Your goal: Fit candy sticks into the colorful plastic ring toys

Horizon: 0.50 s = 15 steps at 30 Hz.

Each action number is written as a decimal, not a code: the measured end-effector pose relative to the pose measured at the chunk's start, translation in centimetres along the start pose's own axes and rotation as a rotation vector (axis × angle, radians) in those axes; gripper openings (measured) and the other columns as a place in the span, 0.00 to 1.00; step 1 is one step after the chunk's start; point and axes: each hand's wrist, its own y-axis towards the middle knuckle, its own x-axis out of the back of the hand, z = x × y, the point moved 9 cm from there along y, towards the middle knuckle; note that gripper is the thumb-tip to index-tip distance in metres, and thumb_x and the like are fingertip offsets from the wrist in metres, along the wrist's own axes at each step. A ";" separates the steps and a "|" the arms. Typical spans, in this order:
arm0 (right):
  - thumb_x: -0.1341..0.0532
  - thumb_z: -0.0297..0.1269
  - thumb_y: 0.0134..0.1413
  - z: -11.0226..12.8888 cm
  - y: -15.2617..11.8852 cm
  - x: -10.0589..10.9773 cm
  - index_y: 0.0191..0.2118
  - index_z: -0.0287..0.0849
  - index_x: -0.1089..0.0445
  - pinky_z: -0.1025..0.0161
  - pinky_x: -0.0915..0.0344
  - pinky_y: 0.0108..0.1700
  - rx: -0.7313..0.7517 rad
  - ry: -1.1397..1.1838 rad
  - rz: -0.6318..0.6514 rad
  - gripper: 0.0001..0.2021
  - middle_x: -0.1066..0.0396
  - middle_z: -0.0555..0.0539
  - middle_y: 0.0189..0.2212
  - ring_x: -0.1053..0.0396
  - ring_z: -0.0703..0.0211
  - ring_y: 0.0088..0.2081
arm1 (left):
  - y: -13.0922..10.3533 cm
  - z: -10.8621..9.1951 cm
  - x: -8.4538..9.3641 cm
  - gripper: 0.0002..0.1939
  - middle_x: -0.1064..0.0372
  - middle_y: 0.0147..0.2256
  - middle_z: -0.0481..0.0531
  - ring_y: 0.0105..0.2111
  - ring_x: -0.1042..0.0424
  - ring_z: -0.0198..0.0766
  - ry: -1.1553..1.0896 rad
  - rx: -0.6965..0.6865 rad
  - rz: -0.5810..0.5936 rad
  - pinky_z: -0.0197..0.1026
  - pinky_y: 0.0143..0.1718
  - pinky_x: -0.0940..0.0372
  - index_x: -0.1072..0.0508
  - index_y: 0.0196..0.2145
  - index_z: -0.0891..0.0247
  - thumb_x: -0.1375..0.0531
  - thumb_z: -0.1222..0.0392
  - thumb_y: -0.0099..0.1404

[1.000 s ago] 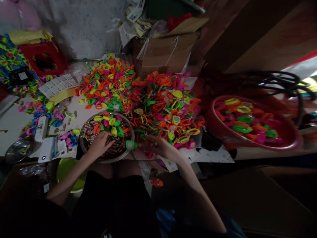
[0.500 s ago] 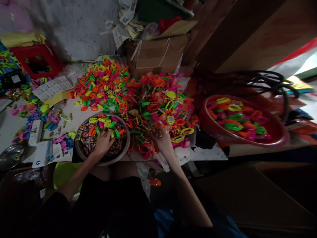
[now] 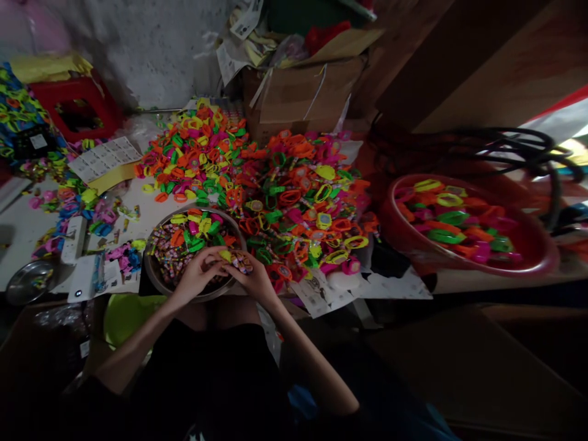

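Note:
My two hands meet over the near right rim of a metal bowl (image 3: 151, 269). The fingers of my left hand (image 3: 197, 274) pinch a small yellow toy watch (image 3: 225, 255). Cupped in my right hand (image 3: 255, 280) are several small wrapped candies (image 3: 241, 262), touching or close to the yellow watch. Inside the bowl lie many similar striped candies (image 3: 168, 260), with orange, green, yellow and pink toy watches on top. Just right of my right hand spreads a heap of toy watches (image 3: 298, 202) mixed with candies.
Farther back is another pile of toy watches (image 3: 193, 147). A red basin (image 3: 546, 257) of watches stands to the right, before black cables (image 3: 482, 147). Behind are a cardboard box (image 3: 307, 92) and a red stool (image 3: 105, 101). A small metal dish (image 3: 18, 285) sits left.
My right hand has come left from the watch heap to the bowl, carrying candies. My left hand has lifted out of the bowl's watches with a yellow one and met it.

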 end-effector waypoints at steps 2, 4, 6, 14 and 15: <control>0.39 0.45 0.47 0.3 -0.1 -0.4 0.39 0.37 0.34 0.71 0.36 0.40 0.027 -0.010 -0.020 0.17 0.29 0.46 0.35 0.32 0.66 0.36 | -0.5 -0.8 -0.3 0.16 0.35 0.44 0.56 0.40 0.30 0.37 0.043 -0.028 -0.006 0.39 0.36 0.30 0.39 0.51 0.62 0.48 0.57 0.66; 0.41 0.44 0.49 0.7 -0.2 -0.6 0.36 0.36 0.34 0.73 0.38 0.35 0.055 -0.062 -0.009 0.14 0.31 0.48 0.30 0.35 0.68 0.31 | -1.1 -2.4 0.3 0.13 0.36 0.46 0.55 0.43 0.32 0.38 0.260 -0.108 -0.090 0.41 0.42 0.32 0.36 0.49 0.61 0.48 0.60 0.67; 0.42 0.42 0.49 1.1 -0.3 -0.6 0.34 0.36 0.35 0.73 0.40 0.33 0.080 -0.127 0.036 0.12 0.33 0.49 0.28 0.37 0.69 0.29 | -1.6 -4.3 0.8 0.12 0.36 0.46 0.55 0.47 0.35 0.41 0.591 -0.203 -0.168 0.46 0.49 0.38 0.34 0.48 0.60 0.46 0.59 0.66; 0.39 0.43 0.48 2.1 -0.9 -0.2 0.41 0.38 0.37 0.72 0.39 0.38 0.108 -0.192 0.205 0.17 0.31 0.49 0.34 0.34 0.67 0.35 | -1.9 -5.0 0.4 0.11 0.33 0.38 0.52 0.41 0.34 0.38 0.737 -0.278 0.057 0.41 0.44 0.39 0.35 0.41 0.63 0.45 0.54 0.67; 0.39 0.44 0.48 2.2 -0.9 0.3 0.44 0.38 0.38 0.72 0.38 0.39 0.094 -0.197 0.171 0.19 0.31 0.48 0.36 0.33 0.66 0.37 | -1.9 -4.7 0.7 0.10 0.33 0.38 0.51 0.40 0.34 0.37 0.701 -0.258 0.041 0.40 0.42 0.38 0.36 0.41 0.63 0.45 0.54 0.67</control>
